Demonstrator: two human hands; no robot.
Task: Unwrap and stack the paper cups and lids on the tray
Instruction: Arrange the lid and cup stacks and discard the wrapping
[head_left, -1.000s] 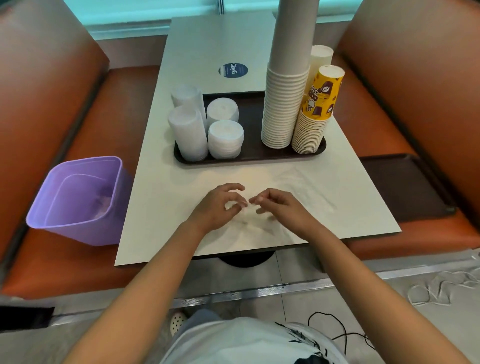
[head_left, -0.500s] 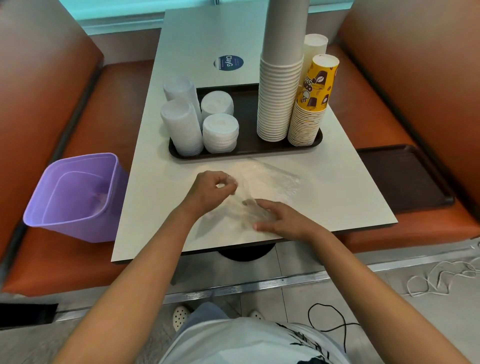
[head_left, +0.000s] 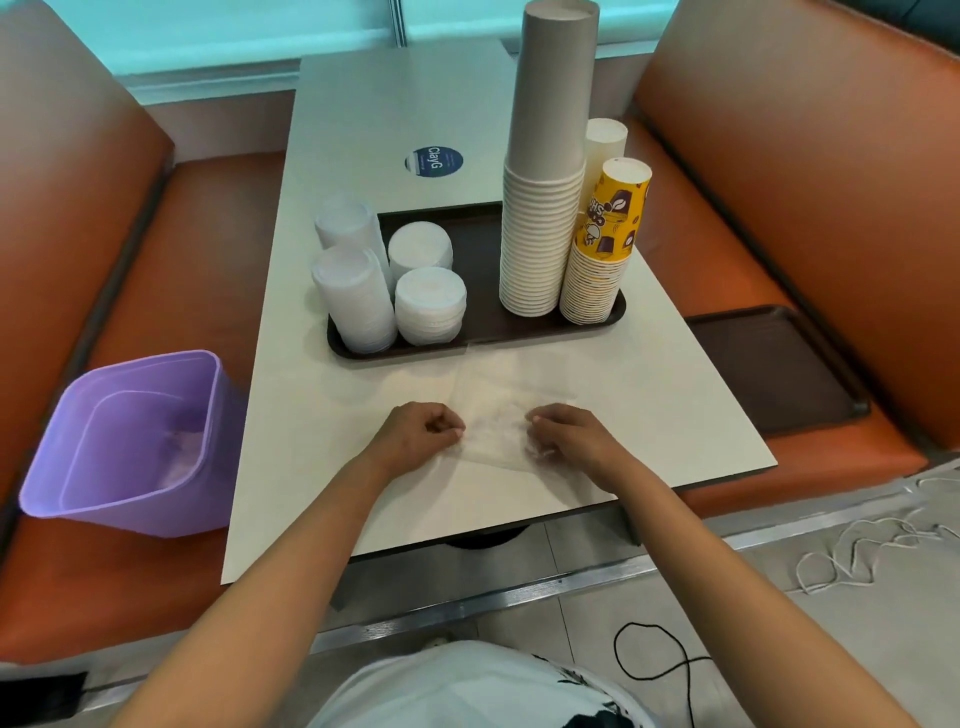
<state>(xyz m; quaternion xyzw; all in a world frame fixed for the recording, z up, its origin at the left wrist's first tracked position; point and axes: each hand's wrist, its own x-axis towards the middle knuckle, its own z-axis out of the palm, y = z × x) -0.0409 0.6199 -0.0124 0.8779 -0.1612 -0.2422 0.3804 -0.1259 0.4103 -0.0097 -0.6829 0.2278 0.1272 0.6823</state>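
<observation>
Lying flat on the pale table (head_left: 675, 405), just in front of the dark tray (head_left: 483, 244), was a clear plastic wrapper (head_left: 498, 415), hard to trace against the tabletop. The left hand (head_left: 415, 436) pinched its left edge with curled fingers, and the right hand (head_left: 566, 436) gripped its right edge the same way, both hands resting low on the table. On the tray stood a tall stack of plain paper cups (head_left: 545, 218), with a shorter stack of yellow printed cups (head_left: 602, 249) leaning against it and another white cup stack (head_left: 605, 140) behind. Four stacks of white lids (head_left: 358, 296) filled the tray's left half. A purple bin (head_left: 130, 441) sat on the orange bench (head_left: 171, 208) to the left, and a second dark tray (head_left: 779, 364) lay on the bench to the right
</observation>
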